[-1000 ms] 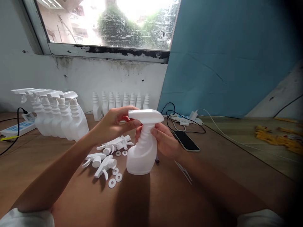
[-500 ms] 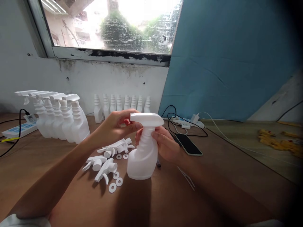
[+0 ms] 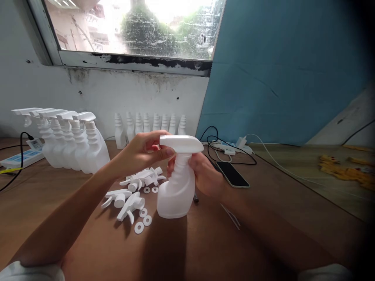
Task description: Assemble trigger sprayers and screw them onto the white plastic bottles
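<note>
A white spray bottle [image 3: 176, 195] stands upright on the table in front of me, with a white trigger sprayer head [image 3: 181, 143] on its neck. My left hand [image 3: 146, 149] pinches the nozzle end of the sprayer head between thumb and fingers. Around the neck, just under the head, my right hand [image 3: 206, 173] is closed; some of its fingers are hidden behind the bottle. Left of the bottle lie several loose trigger sprayer heads [image 3: 131, 207] and several flat white washers [image 3: 139, 227].
Assembled spray bottles [image 3: 98, 150] stand in a row at the left, beside a power strip [image 3: 25, 158]. Bottles without heads [image 3: 119, 132] line the wall. To the right are a phone [image 3: 233, 174], thin white tubes [image 3: 231, 216] and black cables [image 3: 231, 160].
The view has tilted slightly, so everything sits a little higher in it. My right fingers have shifted on the neck; both hands stay on the spray bottle.
</note>
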The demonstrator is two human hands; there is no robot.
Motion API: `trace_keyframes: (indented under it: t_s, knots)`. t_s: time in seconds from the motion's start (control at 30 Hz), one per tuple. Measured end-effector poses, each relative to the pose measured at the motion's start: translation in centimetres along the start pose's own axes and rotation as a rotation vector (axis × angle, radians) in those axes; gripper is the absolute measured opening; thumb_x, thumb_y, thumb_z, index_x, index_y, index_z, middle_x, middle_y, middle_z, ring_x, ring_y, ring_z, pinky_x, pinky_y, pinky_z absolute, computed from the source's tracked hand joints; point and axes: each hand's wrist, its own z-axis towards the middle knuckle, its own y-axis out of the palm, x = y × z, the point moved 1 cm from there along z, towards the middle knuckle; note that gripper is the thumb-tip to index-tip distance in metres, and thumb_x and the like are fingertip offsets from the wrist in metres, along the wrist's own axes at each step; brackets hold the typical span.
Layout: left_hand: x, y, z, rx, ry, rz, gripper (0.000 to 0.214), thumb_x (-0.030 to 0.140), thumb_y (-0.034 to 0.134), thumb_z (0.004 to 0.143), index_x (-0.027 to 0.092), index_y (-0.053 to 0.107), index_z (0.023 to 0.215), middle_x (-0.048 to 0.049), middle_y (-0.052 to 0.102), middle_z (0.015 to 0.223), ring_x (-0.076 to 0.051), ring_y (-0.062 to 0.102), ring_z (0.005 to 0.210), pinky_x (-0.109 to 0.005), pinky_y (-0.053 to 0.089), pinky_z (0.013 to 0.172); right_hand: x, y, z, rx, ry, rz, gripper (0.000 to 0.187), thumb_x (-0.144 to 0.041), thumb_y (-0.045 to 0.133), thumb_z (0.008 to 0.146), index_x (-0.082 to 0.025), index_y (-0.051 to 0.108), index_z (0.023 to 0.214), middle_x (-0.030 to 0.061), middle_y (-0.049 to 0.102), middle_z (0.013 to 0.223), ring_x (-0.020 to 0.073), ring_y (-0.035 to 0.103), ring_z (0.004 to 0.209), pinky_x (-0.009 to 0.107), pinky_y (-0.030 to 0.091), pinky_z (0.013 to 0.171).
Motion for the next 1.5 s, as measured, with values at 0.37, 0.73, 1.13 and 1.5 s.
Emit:
trace_keyframes:
  t_s: [0.37,0.73,1.13,1.5]
  knots:
    - [0.10,-0.17,-0.11,0.014,-0.026,0.052,0.010,0.024,0.063,0.088,0.016,0.063,0.094,-0.0020,0.061,0.079,-0.010,0.057,0.066,-0.021,0.046,0.055,-0.15,0.46,-0.03,0.024,-0.012,-0.003,0.031,-0.042,0.061,0.083,-0.014,0.057,0.097,0.0070,0.063,0.083,0.0173,0.062,0.076,0.031,0.053,0.067]
    - [0.02,-0.36,-0.11,0.008,-0.035,0.040,0.014,0.028,0.063,0.087,0.016,0.063,0.094,-0.0027,0.060,0.076,-0.010,0.055,0.062,-0.021,0.042,0.051,0.04,0.23,-0.04,0.023,-0.001,0.010,0.030,-0.040,0.061,0.084,-0.014,0.057,0.100,0.0088,0.064,0.089,0.0188,0.063,0.080,0.032,0.054,0.068]
    - [0.16,-0.26,-0.17,-0.009,-0.033,0.023,0.012,0.024,0.061,0.089,0.017,0.063,0.098,-0.0028,0.063,0.080,-0.012,0.061,0.068,-0.022,0.046,0.055,0.62,-0.39,-0.12,0.020,0.013,-0.047,0.035,-0.043,0.063,0.084,-0.013,0.059,0.102,0.0086,0.064,0.084,0.0183,0.063,0.079,0.030,0.052,0.067]
    - [0.70,0.47,-0.16,-0.028,0.007,-0.001,0.009,0.023,0.059,0.089,0.016,0.063,0.092,-0.0038,0.065,0.082,-0.014,0.065,0.074,-0.026,0.056,0.068,0.08,0.52,-0.35,0.032,-0.057,-0.162,0.025,-0.039,0.061,0.086,-0.013,0.060,0.087,0.0052,0.059,0.075,0.0146,0.057,0.070,0.028,0.047,0.062]
